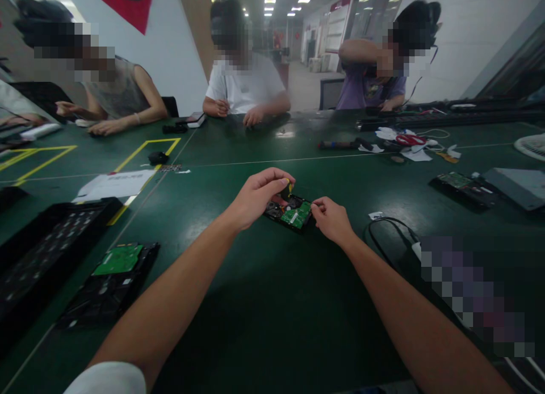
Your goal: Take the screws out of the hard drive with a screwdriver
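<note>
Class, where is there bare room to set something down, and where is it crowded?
A broad bare patch of tabletop lies between the forearms, nearer the wearer than the handled circuit-board unit. Another lies between the left hand and the printed paper. Crowded: at left, around the black tray; at right, around the black cable and grey box.

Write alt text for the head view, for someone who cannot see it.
A person's left hand holds something small and yellow over a device with a green circuit board, the right hand at the device's right edge. Other people sit across the green table.
</note>
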Motion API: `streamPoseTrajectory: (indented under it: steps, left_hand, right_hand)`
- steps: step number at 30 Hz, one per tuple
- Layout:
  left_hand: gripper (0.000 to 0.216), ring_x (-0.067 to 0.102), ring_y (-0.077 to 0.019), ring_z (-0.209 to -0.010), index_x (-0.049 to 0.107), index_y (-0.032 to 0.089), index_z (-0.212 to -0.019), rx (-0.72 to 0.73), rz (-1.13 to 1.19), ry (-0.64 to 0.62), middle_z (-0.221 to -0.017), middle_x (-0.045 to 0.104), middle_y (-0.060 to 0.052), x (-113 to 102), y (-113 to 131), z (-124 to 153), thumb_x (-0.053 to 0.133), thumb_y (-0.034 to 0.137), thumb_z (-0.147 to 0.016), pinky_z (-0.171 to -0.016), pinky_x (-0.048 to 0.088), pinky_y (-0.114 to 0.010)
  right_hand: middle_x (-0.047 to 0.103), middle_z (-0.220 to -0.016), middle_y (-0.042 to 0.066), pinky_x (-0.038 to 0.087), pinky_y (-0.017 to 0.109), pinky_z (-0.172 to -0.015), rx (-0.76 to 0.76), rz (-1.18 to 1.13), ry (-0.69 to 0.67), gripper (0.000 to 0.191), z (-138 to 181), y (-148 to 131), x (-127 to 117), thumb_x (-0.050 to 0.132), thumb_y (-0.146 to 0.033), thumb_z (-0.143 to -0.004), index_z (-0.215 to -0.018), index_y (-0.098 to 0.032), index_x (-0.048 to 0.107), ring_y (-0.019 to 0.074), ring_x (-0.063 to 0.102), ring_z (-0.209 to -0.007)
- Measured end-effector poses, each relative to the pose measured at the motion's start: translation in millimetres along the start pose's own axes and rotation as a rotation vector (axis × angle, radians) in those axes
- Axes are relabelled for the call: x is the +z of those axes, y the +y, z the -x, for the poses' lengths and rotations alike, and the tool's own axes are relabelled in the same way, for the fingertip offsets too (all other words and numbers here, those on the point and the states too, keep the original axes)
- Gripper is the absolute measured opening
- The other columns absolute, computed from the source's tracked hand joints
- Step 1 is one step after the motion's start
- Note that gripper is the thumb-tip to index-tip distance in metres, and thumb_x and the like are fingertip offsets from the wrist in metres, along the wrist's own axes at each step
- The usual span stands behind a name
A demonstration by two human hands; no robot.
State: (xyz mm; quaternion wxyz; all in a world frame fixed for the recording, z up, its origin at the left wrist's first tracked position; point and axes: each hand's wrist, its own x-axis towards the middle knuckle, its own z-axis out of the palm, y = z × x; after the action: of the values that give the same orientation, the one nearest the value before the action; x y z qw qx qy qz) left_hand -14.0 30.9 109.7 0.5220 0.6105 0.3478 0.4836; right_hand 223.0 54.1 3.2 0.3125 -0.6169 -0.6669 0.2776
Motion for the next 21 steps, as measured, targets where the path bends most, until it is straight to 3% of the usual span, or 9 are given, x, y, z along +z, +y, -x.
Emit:
streamPoseTrajectory:
  steps: [10,15,21]
  left_hand:
    - [0.022,0.066,-0.0198,-0.1,0.069,0.019,-0.11,-0.011,0.136,0.026,-0.101,0.068,-0.008,2.4,-1.4,-1.7,0.057,0.035,-0.099,-0.073,0.061,-0.029]
    - [0.026,0.064,-0.0177,-0.096,0.068,0.019,-0.104,0.021,0.03,0.022,-0.101,0.066,-0.007,3.3,-4.3,-2.1,0.065,0.044,-0.097,-0.071,0.059,-0.025]
    - [0.031,0.058,-0.0124,-0.079,0.074,0.019,-0.103,0.073,-0.135,0.042,-0.103,0.066,-0.005,0.0,-4.7,-2.4,0.066,0.048,-0.096,-0.065,0.053,-0.023]
  right_hand:
    - [0.076,-0.086,0.003,0.05,0.028,-0.063,0.015,-0.002,-0.015,0.02,2.1,-6.7,-4.0,0.058,-0.035,-0.102,-0.112,-0.02,0.068,0.0151,0.07,-0.063]
    - [0.077,-0.087,0.002,0.051,0.028,-0.063,0.008,0.021,-0.009,0.02,2.3,-6.3,-3.7,0.058,-0.035,-0.102,-0.113,-0.02,0.068,0.015,0.07,-0.063]
    - [0.077,-0.086,0.002,0.051,0.027,-0.063,0.009,0.007,-0.002,0.02,0.6,-3.6,-1.5,0.059,-0.035,-0.101,-0.112,-0.02,0.068,0.015,0.07,-0.062]
